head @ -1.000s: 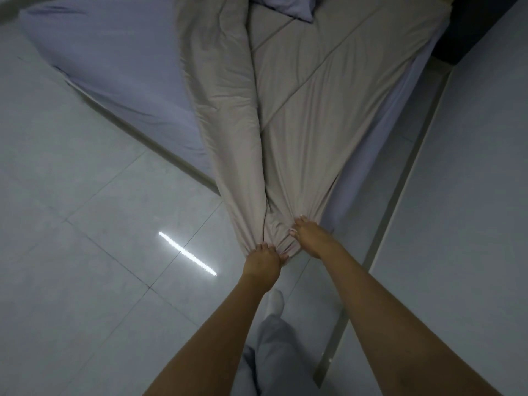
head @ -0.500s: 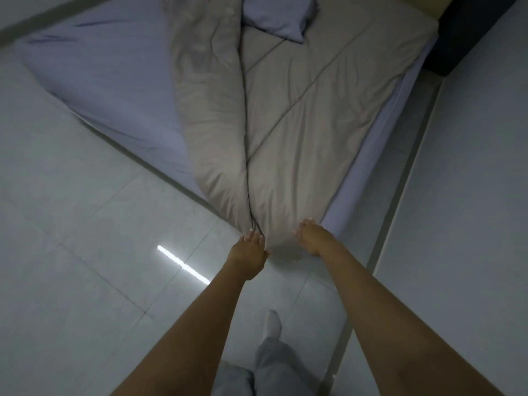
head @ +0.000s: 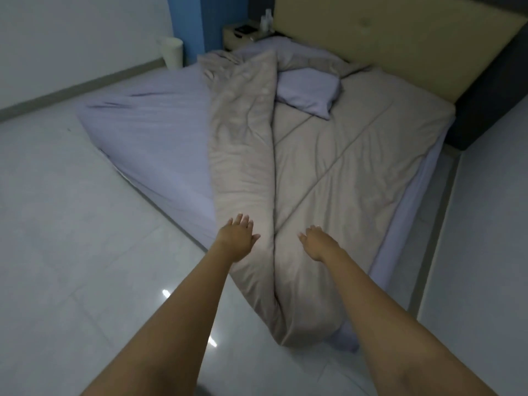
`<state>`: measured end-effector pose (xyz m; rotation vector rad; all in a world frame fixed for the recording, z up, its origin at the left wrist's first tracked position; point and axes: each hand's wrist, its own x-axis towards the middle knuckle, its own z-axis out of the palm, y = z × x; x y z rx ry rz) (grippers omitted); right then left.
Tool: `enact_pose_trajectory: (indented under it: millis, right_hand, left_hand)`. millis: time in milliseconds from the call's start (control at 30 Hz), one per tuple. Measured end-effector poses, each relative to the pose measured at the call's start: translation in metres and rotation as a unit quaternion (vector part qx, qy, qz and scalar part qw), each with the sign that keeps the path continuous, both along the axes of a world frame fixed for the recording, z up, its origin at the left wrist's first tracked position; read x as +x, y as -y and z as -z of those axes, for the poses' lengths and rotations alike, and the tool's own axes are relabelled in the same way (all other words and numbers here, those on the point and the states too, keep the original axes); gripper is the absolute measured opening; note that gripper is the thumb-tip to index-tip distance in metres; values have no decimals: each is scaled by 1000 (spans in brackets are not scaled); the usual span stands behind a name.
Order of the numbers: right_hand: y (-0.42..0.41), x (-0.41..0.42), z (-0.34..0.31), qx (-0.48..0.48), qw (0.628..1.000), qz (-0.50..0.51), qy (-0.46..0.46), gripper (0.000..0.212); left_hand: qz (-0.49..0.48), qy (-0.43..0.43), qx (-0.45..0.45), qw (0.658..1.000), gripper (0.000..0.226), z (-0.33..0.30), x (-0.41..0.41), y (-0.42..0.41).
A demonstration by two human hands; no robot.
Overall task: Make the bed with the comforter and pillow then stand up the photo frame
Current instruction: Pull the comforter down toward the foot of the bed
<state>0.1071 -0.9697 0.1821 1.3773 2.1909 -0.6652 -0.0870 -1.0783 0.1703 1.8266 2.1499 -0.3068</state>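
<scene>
- The bed (head: 148, 144) sits low on a shiny white tile floor (head: 71, 267); it has a pale purple sheet; one corner points at the person.
- The tan comforter (head: 343, 172) lies over the right half of the bed; its left side is folded back in a long roll; its end hangs over the corner.
- A purple pillow (head: 308, 90) lies on the comforter, near the tan headboard (head: 400, 38).
- The left hand (head: 237, 238) and right hand (head: 317, 244) reach out above the comforter; fingers spread wide, holding nothing.
- A white bin (head: 173, 52) stands by the wall; a nightstand (head: 240, 34) is beside the headboard; the things on it are too blurry to tell.
</scene>
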Motion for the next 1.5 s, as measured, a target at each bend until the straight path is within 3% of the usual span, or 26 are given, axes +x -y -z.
enact_pose_trajectory:
  millis: [467,767,1033,1300,1500]
  right_hand:
    - [-68,-218,-41,58,975,202,-70,64]
    - [-157,-339,-52,76,963,251,-58,66]
    - [-218,-499,-77,83,954,279,-74,65]
    - [-201,-666,-76,69,928,361,-65,73]
    - [-190,-741,-75,70,919,388,-21,70]
  left_hand:
    - [146,-72,43,986,60,-78,-286,-120]
    - [193,-71,50,977,59,-93,-409,-224]
    - [197,-74,51,976,60,-104,-571,-308]
    - [295,-110,39,948,62,-113,-728,-345]
    - [334,-75,30,939,62,-112,-798,-373]
